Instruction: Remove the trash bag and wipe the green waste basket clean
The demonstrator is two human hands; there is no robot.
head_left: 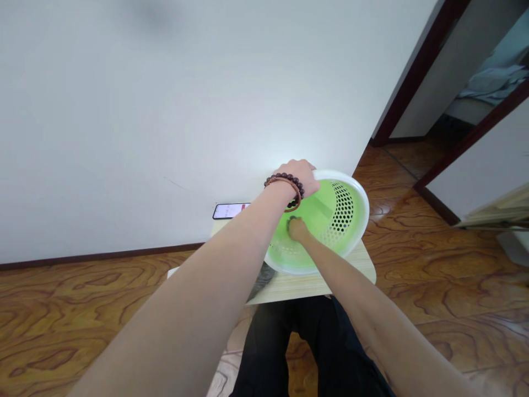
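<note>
A light green plastic colander point(363, 209) with a white rim and rows of holes sits tilted on a small pale wooden table point(297, 286). My left hand point(298, 175), with a beaded bracelet at the wrist, is closed over the colander's far left rim. Inside the bowl, my right hand point(298, 229) is closed on a small grey thing point(291, 220) pressed against the green wall; its kind is too small to tell. Under my left forearm lies a dark grey, crumpled-looking item point(263, 278), mostly hidden.
A phone point(228, 210) with a lit screen lies at the table's back left, against the white wall point(165, 121). A corner of something white point(172, 272) shows beside my left forearm. Wood-patterned floor point(82, 314) surrounds the table, with a doorway on the right.
</note>
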